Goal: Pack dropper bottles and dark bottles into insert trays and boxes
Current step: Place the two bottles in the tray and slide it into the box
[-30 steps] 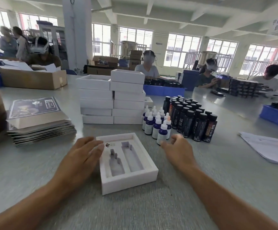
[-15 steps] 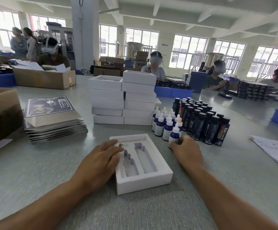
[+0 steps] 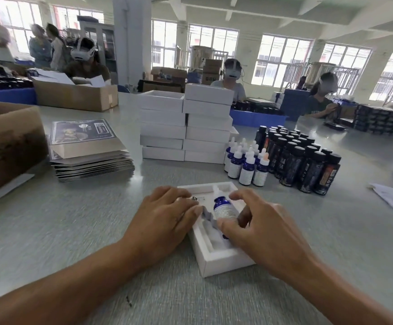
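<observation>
The white insert tray sits on the grey table, right in front of the person. The left hand lies flat on the tray's left edge, fingers straight and pressed together, holding it down. The right hand has a blue dropper bottle pinched between thumb and curled fingers, white cap pointing away, label up. The bottle is over the right-hand slot of the tray; whether it is seated in the slot or just above it is hard to say, as the fingers cover its base. The left slot shows bare foam.

Behind the tray, to the right, a cluster of dropper bottles stands upright, and just beside them a block of dark bottles with black caps. Two stacks of white boxes rise behind the tray. To the left lies a pile of flat printed sleeves.
</observation>
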Tool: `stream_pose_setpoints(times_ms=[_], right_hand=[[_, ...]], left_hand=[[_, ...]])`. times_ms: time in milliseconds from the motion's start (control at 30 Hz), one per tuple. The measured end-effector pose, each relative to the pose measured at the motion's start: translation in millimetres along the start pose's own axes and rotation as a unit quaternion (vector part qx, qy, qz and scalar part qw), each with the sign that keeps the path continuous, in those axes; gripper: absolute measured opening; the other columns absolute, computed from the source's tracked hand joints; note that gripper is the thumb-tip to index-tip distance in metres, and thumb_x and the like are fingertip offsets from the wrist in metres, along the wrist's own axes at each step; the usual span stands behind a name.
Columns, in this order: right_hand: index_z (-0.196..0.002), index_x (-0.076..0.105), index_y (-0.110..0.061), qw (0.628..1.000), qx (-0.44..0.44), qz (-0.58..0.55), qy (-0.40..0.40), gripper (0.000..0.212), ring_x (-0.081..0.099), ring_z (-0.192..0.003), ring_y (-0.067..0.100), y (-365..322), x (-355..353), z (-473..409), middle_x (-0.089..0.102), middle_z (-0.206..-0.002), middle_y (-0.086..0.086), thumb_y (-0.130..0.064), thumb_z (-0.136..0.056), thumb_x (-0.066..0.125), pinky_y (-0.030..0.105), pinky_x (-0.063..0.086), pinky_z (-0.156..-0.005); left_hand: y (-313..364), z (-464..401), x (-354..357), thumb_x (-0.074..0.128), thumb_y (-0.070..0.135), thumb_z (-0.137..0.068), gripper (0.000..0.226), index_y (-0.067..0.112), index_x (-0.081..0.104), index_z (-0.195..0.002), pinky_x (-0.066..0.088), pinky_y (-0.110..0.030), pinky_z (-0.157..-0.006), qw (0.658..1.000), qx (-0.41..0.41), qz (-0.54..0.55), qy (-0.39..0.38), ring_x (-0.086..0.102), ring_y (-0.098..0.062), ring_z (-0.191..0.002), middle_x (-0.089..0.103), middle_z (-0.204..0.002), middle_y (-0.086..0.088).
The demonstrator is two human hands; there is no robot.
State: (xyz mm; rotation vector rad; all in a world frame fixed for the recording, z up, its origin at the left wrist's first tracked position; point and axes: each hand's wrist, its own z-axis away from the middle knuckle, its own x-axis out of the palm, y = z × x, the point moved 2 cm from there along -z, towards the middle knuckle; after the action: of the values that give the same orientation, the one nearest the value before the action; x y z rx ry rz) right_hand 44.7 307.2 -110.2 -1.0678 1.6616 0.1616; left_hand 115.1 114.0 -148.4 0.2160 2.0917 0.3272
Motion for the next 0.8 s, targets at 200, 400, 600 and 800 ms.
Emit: stream_pose_setpoints(times_ms=[200, 400, 600, 800], right_hand=[[-0.124, 0.058, -0.043, 0.999, -0.02, 0.023, -0.027, 0.062, 0.058, -0.079, -0.003, -0.3, -2.4, 3.8, 0.066, -0.088, -0.019, -0.081, -0.078, 0.04, 0.031, 0.051, -0.076], [-0.121, 0.064, -0.041, 0.997, -0.04, 0.013, -0.065, 0.061, 0.057, -0.079, -0.004, -1.5, 0.5, 7.8, 0.064, -0.093, -0.021, -0.08, -0.08, 0.043, 0.028, 0.051, -0.075], [-0.118, 0.065, -0.043, 0.997, -0.054, -0.001, -0.063, 0.054, 0.056, -0.078, -0.005, -0.2, 1.8, 10.1, 0.061, -0.091, -0.024, -0.076, -0.083, 0.04, 0.02, 0.041, -0.067], [-0.106, 0.072, -0.04, 0.994, -0.055, -0.015, -0.096, 0.035, 0.058, -0.073, 0.002, -2.4, 2.4, 7.0, 0.059, -0.081, -0.019, -0.061, -0.091, 0.048, 0.03, 0.05, -0.067]], left_hand=[[-1.9, 0.4, 0.9, 0.028, 0.053, -0.099, 0.051, 0.029, 0.066, -0.121, 0.038, -0.034, -0.102, 1.0, 0.005, 0.029, 0.005, 0.042, -0.007, -0.121, 0.057, -0.123, 0.015], [-5.4, 1.8, 2.8, 0.028, 0.057, -0.098, 0.052, 0.03, 0.066, -0.122, 0.04, -0.032, -0.101, 0.999, 0.002, 0.045, -0.003, 0.039, -0.005, -0.123, 0.054, -0.125, 0.017], [-3.2, 3.4, 0.7, 0.031, 0.052, -0.1, 0.049, 0.028, 0.067, -0.122, 0.039, -0.035, -0.102, 0.998, 0.009, 0.058, 0.007, 0.041, -0.007, -0.124, 0.057, -0.127, 0.014], [-0.4, 5.7, 0.3, 0.037, 0.051, -0.098, 0.044, 0.031, 0.068, -0.122, 0.033, -0.034, -0.11, 0.996, 0.03, 0.079, 0.0, 0.035, -0.001, -0.134, 0.058, -0.133, 0.015]])
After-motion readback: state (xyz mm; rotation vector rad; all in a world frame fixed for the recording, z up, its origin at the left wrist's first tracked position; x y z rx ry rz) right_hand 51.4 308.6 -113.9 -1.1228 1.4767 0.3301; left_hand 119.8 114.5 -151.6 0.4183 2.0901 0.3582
